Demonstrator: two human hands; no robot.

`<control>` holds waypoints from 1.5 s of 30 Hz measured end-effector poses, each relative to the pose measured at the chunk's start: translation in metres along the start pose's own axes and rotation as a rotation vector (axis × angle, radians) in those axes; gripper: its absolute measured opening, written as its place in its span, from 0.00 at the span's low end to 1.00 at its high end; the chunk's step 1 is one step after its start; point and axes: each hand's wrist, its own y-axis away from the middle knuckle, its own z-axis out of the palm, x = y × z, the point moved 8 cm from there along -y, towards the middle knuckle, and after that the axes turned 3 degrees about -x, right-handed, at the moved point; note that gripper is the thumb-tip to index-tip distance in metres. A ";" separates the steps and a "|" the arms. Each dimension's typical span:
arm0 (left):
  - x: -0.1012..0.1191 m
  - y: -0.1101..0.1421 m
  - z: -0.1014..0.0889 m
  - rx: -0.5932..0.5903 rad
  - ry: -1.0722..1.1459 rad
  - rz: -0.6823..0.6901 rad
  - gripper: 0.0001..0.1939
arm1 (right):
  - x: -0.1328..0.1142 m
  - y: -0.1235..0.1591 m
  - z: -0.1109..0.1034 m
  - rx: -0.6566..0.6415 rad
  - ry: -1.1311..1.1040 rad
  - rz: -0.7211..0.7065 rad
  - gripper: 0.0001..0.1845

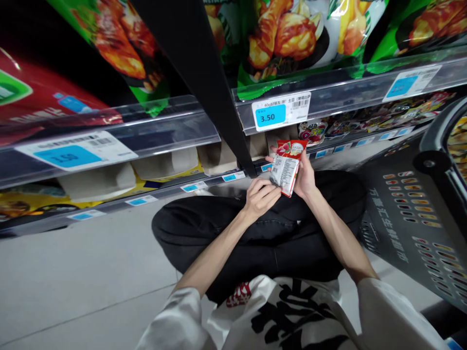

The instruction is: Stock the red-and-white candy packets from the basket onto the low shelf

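A small red and white snack packet is held up in front of the low shelf, its printed back panel with small text and a barcode facing me. My right hand grips it from behind along the right edge, with some fingertips showing past its left side. At the packet's lower left corner, my left hand has its fingers curled together and touches the edge. Whether the left fingers pinch the corner or only rest against it is hard to see. Both hands are above my bent knees.
A grey shopping basket with a black handle stands at my right. Ahead, a black upright divides shelves with large chip bags. Below sit open cartons and small bagged sweets. Pale floor tiles lie at left.
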 end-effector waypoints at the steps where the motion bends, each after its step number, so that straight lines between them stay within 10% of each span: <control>1: 0.004 0.001 -0.001 -0.001 -0.012 0.045 0.09 | 0.002 0.001 0.004 -0.031 -0.060 0.032 0.37; 8: 0.019 -0.002 0.003 -0.199 0.036 0.176 0.20 | -0.001 0.005 0.018 -0.171 -0.274 0.105 0.43; 45: 0.021 -0.004 -0.001 -0.177 0.127 0.216 0.16 | -0.003 0.007 0.002 0.080 -0.017 0.051 0.41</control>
